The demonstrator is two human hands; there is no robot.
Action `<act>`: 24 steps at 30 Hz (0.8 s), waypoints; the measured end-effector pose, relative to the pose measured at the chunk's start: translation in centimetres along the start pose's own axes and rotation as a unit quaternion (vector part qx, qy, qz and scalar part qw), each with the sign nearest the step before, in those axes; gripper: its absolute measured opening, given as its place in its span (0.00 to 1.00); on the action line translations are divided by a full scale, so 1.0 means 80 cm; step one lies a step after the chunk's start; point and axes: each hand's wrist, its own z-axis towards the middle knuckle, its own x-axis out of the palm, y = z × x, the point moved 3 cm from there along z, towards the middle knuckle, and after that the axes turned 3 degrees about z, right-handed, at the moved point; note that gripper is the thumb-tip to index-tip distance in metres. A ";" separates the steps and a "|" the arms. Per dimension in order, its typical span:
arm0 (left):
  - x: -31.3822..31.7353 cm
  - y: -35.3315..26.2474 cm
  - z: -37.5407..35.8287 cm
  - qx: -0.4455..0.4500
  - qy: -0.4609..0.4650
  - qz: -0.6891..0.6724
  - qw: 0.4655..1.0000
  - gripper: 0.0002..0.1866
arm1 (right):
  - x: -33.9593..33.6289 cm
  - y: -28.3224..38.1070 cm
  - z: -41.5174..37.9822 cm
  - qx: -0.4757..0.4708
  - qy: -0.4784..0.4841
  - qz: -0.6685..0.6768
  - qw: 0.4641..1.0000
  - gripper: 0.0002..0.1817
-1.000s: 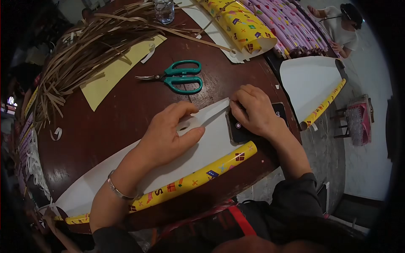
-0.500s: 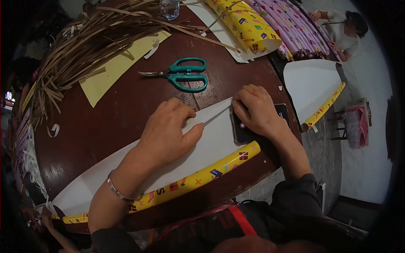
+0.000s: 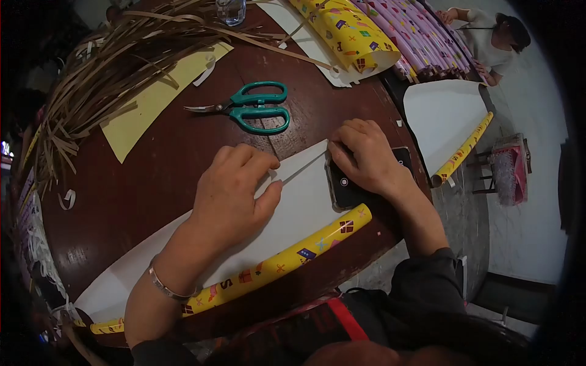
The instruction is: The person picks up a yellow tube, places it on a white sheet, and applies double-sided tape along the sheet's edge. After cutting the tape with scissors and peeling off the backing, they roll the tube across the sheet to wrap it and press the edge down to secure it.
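Observation:
A sheet of wrapping paper [image 3: 305,193] lies white side up, its near edge rolled into a yellow printed tube [image 3: 281,263]. My left hand [image 3: 235,186] is closed over the sheet's far edge, thumb and fingers at a narrow folded strip. At the right end of that fold, my right hand [image 3: 365,155] pinches the paper's corner, the fingertips partly hidden. Under and beside my right hand lies a dark phone [image 3: 348,189]. Beyond both hands, teal-handled scissors [image 3: 259,110] rest on the table with their blades pointing left.
Brown paper strips [image 3: 91,91] are heaped over a yellow sheet [image 3: 131,125] at the far left. A glass [image 3: 231,11], yellow wrapping paper [image 3: 351,36] and purple rolls [image 3: 421,43] are at the back. Another part-rolled sheet [image 3: 439,122] lies right, near a person [image 3: 491,46].
The view has shifted slightly, so the table items appear a little farther left. Both hands stay at the folded edge with little visible movement.

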 end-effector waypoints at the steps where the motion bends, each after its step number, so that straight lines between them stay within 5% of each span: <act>1: 0.000 0.000 0.001 0.000 -0.002 0.000 1.000 0.11 | -0.001 0.000 0.001 0.004 0.000 -0.005 1.000 0.05; 24: 0.002 -0.002 0.003 0.099 0.020 0.105 0.989 0.16 | 0.000 -0.006 0.008 0.006 0.039 -0.005 0.999 0.04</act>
